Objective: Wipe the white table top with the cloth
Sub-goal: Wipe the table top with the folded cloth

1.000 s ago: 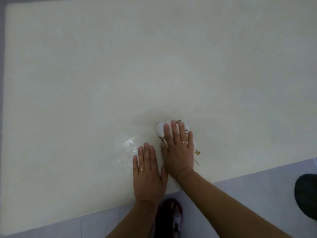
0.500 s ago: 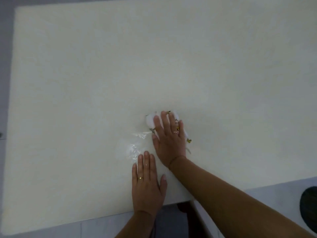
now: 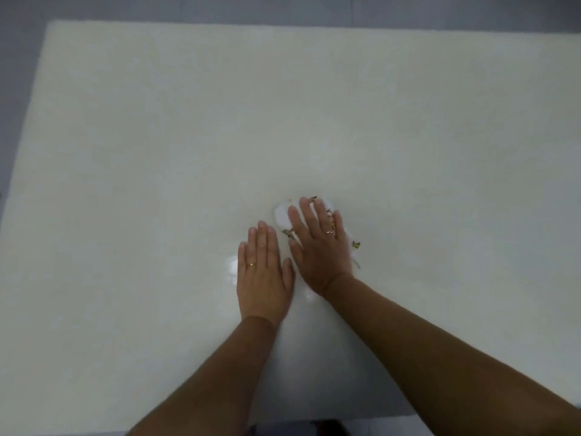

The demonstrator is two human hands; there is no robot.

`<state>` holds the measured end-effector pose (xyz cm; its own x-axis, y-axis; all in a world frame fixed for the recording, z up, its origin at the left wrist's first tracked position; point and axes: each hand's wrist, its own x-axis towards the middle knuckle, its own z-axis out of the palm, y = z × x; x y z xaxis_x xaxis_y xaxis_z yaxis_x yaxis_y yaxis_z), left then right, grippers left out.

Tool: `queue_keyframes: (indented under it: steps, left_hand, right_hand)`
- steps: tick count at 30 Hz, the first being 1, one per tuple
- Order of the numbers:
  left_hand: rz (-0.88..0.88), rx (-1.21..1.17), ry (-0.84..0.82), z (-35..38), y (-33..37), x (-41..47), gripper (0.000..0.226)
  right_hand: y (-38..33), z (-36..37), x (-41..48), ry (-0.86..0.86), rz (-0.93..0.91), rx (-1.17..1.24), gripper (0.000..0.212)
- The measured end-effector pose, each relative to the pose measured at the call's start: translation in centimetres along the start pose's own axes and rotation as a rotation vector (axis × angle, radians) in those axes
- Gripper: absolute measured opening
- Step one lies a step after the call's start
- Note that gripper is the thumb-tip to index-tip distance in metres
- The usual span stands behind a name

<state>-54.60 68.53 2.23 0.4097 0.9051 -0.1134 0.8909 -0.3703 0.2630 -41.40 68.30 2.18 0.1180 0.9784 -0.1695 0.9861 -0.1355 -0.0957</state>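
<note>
— What was nearest the camera?

— The person's two bare forearms (image 3: 220, 372) reached in over the near edge of the white table top (image 3: 141, 152).

— And the left hand (image 3: 262, 272)?

— It lay flat, palm down on the table, fingers straight and close together, holding nothing. A glossy wet patch (image 3: 232, 267) showed just beside its little-finger side.

— The right hand (image 3: 320, 250)?

— It was just beyond the left and almost touching its thumb. It was also flat, fingers straight and slightly spread, pressing down on the cloth (image 3: 283, 217).

— Where was the cloth?

— It was on the table near the middle, mostly under the right palm. Its white folds with small golden-brown marks showed past the fingertips and along the hand's right side.

— Farther off?

— Pale table surface ran to the far edge, with grey floor (image 3: 188, 7) beyond.
</note>
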Motion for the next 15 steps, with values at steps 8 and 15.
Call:
queue_keyframes:
  steps: [8, 15]
  left_hand:
    - [-0.046, 0.026, -0.003, 0.7, -0.1, 0.1, 0.067]
    - [-0.074, 0.065, -0.058, 0.6, -0.1, 0.0, 0.066]
  right_hand:
    - [7.1, -0.9, 5.9, 0.084, 0.367, 0.079, 0.066]
    - [-0.2, -1.1, 6.4, 0.03, 0.083, 0.047, 0.059]
